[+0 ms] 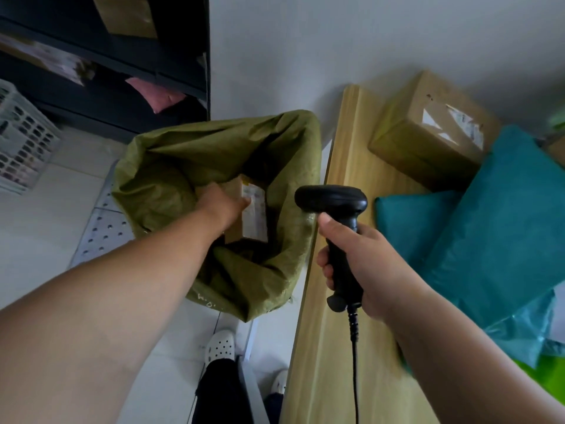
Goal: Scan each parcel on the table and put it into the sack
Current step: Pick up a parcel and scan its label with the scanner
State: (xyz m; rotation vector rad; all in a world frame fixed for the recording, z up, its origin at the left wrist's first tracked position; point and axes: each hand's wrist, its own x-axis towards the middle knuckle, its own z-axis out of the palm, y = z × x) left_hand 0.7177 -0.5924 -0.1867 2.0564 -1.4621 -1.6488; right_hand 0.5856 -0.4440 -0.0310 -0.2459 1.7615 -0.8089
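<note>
The brown parcel, a small cardboard box with a white label on its upper face, is down inside the mouth of the green sack, tilted against the folded fabric. The left grip reaches into the sack and holds this parcel at its near-left end, with the thumb across the edge of the label; the other fingers are hidden behind the box. No other parcel can be made out in the sack: below and around the box only dark creases of the woven cloth show. The sack stands open on the floor, with its rim slumped against the side of the desk.

Over the desk's near edge the right grip is wrapped round the handle of a black scanner, whose head faces away from the camera; its cable hangs down below the fist.

On the desk lie a taped cardboard box near the wall, a large teal mailer leaning over a smaller teal mailer, and a bright green bag at the right edge.

Left of the sack are a perforated metal plate on the floor, a white basket, and a dark shelf holding packets, one of them pink.
</note>
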